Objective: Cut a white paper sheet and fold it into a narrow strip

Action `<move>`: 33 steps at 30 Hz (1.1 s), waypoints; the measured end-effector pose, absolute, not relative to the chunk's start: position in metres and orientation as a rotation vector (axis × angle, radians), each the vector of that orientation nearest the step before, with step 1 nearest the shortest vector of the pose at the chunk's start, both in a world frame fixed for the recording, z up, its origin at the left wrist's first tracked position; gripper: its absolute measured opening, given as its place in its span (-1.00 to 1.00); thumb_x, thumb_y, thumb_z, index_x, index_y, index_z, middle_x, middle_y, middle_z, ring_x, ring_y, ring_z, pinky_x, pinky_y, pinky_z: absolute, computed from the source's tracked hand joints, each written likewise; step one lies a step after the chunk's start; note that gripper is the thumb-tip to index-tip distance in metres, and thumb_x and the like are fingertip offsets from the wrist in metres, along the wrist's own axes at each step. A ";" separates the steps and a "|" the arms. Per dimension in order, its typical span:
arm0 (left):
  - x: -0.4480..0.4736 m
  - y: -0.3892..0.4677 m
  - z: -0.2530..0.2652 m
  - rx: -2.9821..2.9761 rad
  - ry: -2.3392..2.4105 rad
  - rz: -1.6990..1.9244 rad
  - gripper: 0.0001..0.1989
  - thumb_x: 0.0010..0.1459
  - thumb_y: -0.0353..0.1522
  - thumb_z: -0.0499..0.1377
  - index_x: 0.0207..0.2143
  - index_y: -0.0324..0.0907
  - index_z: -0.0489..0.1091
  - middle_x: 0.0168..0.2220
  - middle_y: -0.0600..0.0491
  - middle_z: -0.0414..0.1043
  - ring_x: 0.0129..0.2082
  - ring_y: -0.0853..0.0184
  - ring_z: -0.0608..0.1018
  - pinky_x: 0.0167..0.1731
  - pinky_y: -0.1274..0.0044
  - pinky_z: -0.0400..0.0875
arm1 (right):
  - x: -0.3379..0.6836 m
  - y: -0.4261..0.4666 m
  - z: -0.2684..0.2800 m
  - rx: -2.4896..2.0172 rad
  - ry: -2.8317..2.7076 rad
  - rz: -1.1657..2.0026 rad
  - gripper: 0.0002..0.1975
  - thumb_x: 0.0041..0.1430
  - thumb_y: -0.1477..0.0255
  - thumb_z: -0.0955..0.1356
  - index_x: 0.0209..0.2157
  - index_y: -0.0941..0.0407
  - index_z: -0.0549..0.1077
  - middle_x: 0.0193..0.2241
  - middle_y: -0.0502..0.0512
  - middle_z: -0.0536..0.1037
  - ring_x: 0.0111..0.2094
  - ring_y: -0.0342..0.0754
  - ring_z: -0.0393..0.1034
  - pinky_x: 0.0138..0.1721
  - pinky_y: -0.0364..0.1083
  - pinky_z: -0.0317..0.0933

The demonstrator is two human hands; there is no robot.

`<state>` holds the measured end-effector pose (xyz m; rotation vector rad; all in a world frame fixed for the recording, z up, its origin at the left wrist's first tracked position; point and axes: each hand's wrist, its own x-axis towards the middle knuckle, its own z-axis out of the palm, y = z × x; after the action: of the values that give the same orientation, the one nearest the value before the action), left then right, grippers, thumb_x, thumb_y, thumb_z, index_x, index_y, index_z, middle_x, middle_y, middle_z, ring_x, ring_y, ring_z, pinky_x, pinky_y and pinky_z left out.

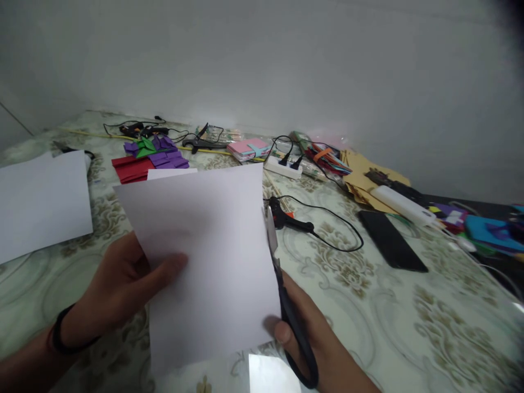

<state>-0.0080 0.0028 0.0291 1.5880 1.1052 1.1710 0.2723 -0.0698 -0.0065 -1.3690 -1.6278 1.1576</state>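
A white sheet of paper point(213, 262) is held up over the patterned tablecloth. My left hand point(126, 278) grips its left side, thumb on the front face and fingers behind. In my right hand point(303, 322) is a pair of scissors point(292, 316) with black handles, blades pointing up along the sheet's right edge. Whether the blades have the paper between them I cannot tell. My right thumb lies near the sheet's lower right corner. Below, a small white piece of paper point(270, 374) rests on the cloth.
More white paper point(41, 202) lies at the left. Behind my sheet are red paper point(133, 169), purple folded paper point(167, 158) and a pink stack point(248, 147). A glue gun point(292, 218) with a cord, a power strip point(284, 167) and a black phone point(391, 240) lie to the right.
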 end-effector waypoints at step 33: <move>-0.009 0.004 0.028 1.643 1.113 1.110 -0.83 0.14 -0.37 0.36 -0.22 0.08 0.64 -0.32 0.19 0.70 -0.45 0.38 0.69 -0.54 0.73 0.54 | 0.272 -0.075 -0.015 -1.371 -1.611 1.141 -0.36 0.31 -0.05 0.31 0.24 0.07 0.36 -0.15 0.25 0.54 -0.32 0.07 0.51 -0.23 0.00 0.54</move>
<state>-0.0091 0.0038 0.0279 1.6428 1.1134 1.1096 0.2723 -0.0747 -0.0152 -1.3711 -1.6113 1.1407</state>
